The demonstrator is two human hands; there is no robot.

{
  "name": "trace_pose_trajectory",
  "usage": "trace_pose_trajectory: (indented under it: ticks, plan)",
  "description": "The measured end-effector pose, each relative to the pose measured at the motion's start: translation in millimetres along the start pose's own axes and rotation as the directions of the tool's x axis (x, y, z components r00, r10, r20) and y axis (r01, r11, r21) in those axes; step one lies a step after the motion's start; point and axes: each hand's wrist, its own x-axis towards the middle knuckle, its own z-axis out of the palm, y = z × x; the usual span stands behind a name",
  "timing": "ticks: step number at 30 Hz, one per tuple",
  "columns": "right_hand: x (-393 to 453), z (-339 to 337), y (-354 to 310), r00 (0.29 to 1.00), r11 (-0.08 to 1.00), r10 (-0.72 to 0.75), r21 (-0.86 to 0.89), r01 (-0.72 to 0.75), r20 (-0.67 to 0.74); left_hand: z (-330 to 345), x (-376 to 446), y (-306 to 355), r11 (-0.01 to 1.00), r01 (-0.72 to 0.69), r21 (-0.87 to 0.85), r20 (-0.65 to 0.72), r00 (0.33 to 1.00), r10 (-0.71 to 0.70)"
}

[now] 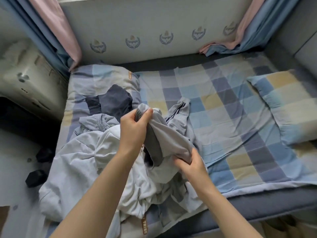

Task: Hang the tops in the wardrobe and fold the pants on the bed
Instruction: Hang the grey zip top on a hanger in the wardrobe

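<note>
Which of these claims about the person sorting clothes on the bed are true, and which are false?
1. Both hands grip the same light grey garment. True: the left hand holds its dark waistband end, the right hand its nearer end.
2. The dark navy garment is in the right hand. False: it lies on the bed, beyond the left hand, touched by neither hand.
3. A checked pillow lies at the right side of the bed. True.
4. The checked sheet is plain red. False: it has blue, grey and yellow squares.
5. The white garment hangs on a hanger. False: it lies crumpled on the bed.
</note>
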Motion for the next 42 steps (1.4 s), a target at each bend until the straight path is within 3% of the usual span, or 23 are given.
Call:
trace_pose_trajectory:
  ticks: [6, 9, 13, 15, 18, 22, 27, 31, 32, 34, 36, 38, 40, 41, 42]
  plan:
    - [-65.5, 6.6, -76.8, 0.960, 0.964, -0.264, 0.016, 0.267, -0.099, -2.7, -54.4, 141.2, 0.955, -0.256, -0.147, 0.098, 0.957, 0.272]
    - [-102.9, 16.0, -109.7, 0.909, 0.909, -0.397, -0.187, 0.372, -0.125, -7.2, -83.9, 198.9, 0.905, -0.356, -0.234, 0.163, 0.903, 0.397]
    - [-154.8, 17.6, -152.4, 0.753, 0.802, -0.593, -0.283, 0.526, -0.284, -20.3, -124.9, 254.3, 0.824, -0.503, -0.263, 0.189, 0.810, 0.555]
    - [-177.8, 9.3, -169.4, 0.712, 0.799, -0.601, -0.250, 0.547, -0.362, -33.1, -138.3, 267.4, 0.786, -0.558, -0.267, 0.169, 0.776, 0.608]
    - [-214.7, -6.5, -182.4, 0.730, 0.830, -0.557, -0.228, 0.509, -0.397, -55.6, -148.7, 271.8, 0.746, -0.630, -0.215, 0.148, 0.734, 0.663]
    - [-272.3, -20.8, -181.6, 0.658, 0.824, -0.555, -0.225, 0.520, -0.510, -75.4, -153.3, 249.3, 0.748, -0.662, -0.044, 0.243, 0.719, 0.651]
    - [-347.6, -40.4, -176.2, 0.392, 0.788, -0.590, -0.396, 0.471, -0.706, -55.8, -202.3, 208.7, 0.765, -0.631, 0.132, 0.429, 0.732, 0.530]
    - [-398.8, -54.6, -162.3, 0.253, 0.795, -0.577, -0.463, 0.393, -0.776, -17.5, -255.5, 187.8, 0.852, -0.514, 0.096, 0.632, 0.693, 0.347]
    - [-409.9, -58.8, -156.4, 0.226, 0.803, -0.565, -0.467, 0.371, -0.794, -10.0, -271.2, 183.2, 0.873, -0.482, 0.073, 0.701, 0.647, 0.299]
    - [-439.6, -72.4, -140.8, 0.145, 0.823, -0.536, -0.477, 0.308, -0.832, 2.7, -314.7, 179.0, 0.887, -0.460, -0.029, 0.840, 0.470, 0.271]
    - [-474.6, -90.0, -124.2, 0.052, 0.840, -0.514, -0.490, 0.235, -0.856, 10.2, -361.1, 183.1, 0.880, -0.432, -0.199, 0.915, 0.240, 0.325]
    - [-510.2, -110.3, -105.0, -0.018, 0.847, -0.520, -0.518, 0.119, -0.854, 15.9, -403.9, 189.0, 0.846, -0.437, -0.307, 0.945, -0.031, 0.326]
    - [-540.3, -129.3, -83.7, -0.015, 0.847, -0.529, -0.528, -0.058, -0.848, 24.6, -441.5, 188.8, 0.737, -0.563, -0.374, 0.927, -0.243, 0.284]
    - [-564.9, -142.9, -68.1, -0.010, 0.841, -0.525, -0.517, -0.158, -0.851, 34.7, -467.3, 189.4, 0.672, -0.618, -0.408, 0.912, -0.302, 0.276]
    - [-578.8, -151.5, -56.8, 0.021, 0.824, -0.526, -0.515, -0.236, -0.850, 43.5, -477.1, 187.9, 0.641, -0.654, -0.402, 0.915, -0.274, 0.294]
